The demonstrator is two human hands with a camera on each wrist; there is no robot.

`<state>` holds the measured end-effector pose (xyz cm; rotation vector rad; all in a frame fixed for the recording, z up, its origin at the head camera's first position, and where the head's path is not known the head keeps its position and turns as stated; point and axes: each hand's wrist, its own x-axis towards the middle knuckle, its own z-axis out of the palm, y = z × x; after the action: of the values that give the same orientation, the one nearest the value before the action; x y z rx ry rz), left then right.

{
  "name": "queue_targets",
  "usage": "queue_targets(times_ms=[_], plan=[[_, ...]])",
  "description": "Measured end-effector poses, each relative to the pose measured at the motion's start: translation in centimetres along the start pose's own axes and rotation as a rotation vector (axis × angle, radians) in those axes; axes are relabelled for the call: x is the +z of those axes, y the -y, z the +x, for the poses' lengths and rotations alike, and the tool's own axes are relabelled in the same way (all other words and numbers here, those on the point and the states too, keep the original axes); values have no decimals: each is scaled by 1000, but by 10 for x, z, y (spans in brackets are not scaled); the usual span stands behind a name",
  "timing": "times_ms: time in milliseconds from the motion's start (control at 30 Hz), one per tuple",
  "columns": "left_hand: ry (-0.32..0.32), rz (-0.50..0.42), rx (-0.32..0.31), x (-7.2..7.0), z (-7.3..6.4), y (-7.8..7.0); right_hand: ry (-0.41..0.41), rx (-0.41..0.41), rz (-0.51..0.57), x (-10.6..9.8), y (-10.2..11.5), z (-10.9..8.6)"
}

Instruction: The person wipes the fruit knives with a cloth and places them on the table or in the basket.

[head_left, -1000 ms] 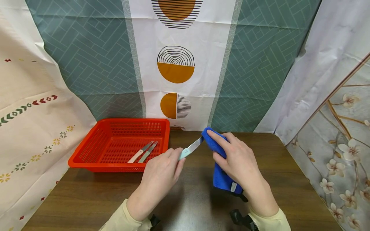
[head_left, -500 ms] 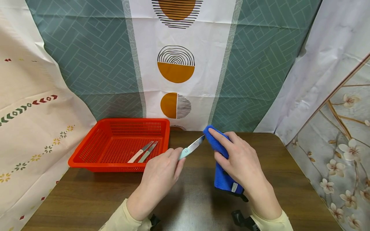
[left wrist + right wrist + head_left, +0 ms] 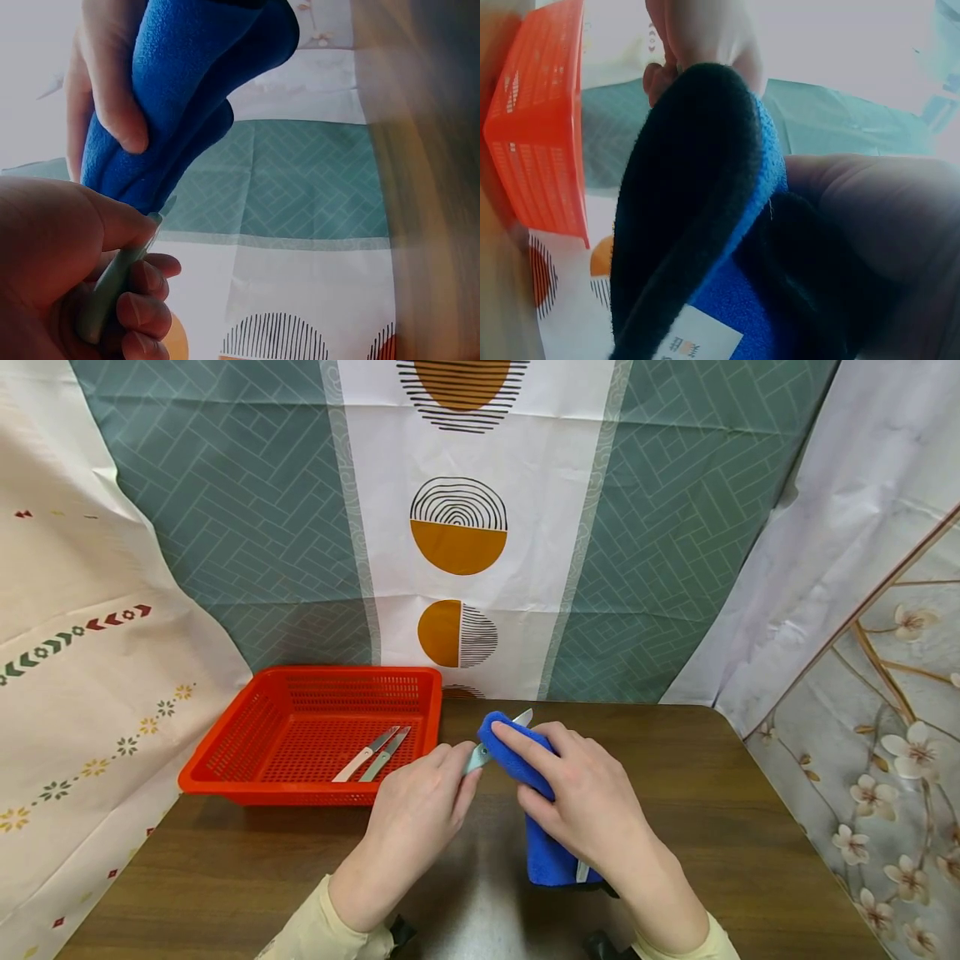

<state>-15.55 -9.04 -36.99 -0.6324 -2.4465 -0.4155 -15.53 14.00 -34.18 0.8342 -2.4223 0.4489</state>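
Note:
My left hand (image 3: 420, 797) grips a folding knife by its mint-green handle (image 3: 474, 762), blade pointing up and to the right. The handle (image 3: 112, 289) lies between thumb and curled fingers in the left wrist view. A folded blue cloth (image 3: 551, 852) with a white tag is held in my right hand (image 3: 592, 785). Its upper fold wraps the blade near the handle, index finger along the top, and hides most of the blade. Only the blade tip (image 3: 523, 717) shows beyond it. In the right wrist view the cloth (image 3: 735, 300) hangs in dark-edged folds.
A red plastic basket (image 3: 300, 789) stands at the left on the wooden table (image 3: 720, 810). Inside it lie a cream-handled knife (image 3: 352, 766) and a green-handled knife (image 3: 375, 766), side by side. Patterned fabric (image 3: 645, 568) hangs behind the table and along both sides.
My right hand has moved the cloth left and down along the blade, from the tip to near the handle. The blade tip now shows past the cloth. My left hand has stayed put.

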Motion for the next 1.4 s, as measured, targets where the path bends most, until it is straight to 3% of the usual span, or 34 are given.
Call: queue_targets(times_ms=[567, 833, 1400], plan=[[12, -6, -13, -3, 1, -1, 30, 5, -11, 4, 3, 0], [-18, -6, 3, -2, 0, -1, 27, 21, -14, 3, -3, 1], [-23, -5, 9, -1, 1, -2, 14, 70, -8, 0, -18, 0]])
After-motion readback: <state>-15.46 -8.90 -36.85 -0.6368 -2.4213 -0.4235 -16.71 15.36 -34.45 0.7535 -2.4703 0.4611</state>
